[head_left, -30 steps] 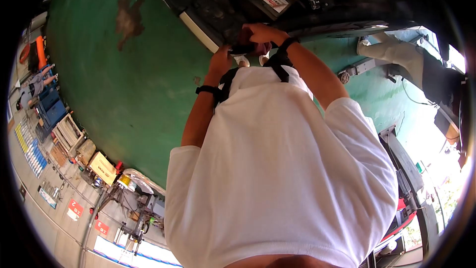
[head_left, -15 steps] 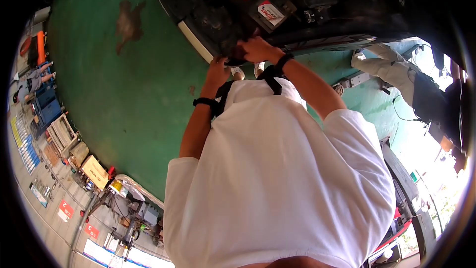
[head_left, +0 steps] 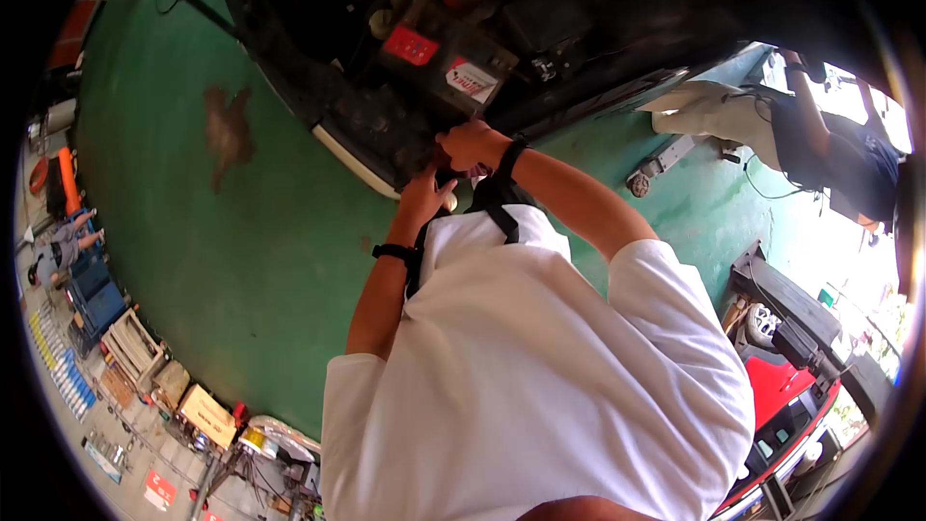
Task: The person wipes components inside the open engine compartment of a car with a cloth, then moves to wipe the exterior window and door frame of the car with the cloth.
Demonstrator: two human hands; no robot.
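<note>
In the head view, my right hand (head_left: pixel 470 146) is at the front edge of an open car engine bay, its fingers curled round something small and dark that I cannot make out. Close below it, my left hand (head_left: pixel 422 199) has bent fingers by the same edge; shadow hides what they may grip. Just beyond my right hand sits a car battery (head_left: pixel 453 68) with a red label and a white label. A pale strip of bodywork (head_left: pixel 352 162) runs along the car's front edge, left of my hands.
A co-worker (head_left: pixel 805 130) stands at the right beside the car. A lift arm (head_left: pixel 664 164) extends low over the green floor (head_left: pixel 280 280). A red car (head_left: pixel 776 391) is at the lower right. Boxes, a wooden crate (head_left: pixel 132 347) and tools line the left wall.
My view has shifted, so the engine bay and battery appear farther left and lower. Both hands stay at the car's front edge and are closer together. The co-worker's arms have come into view.
</note>
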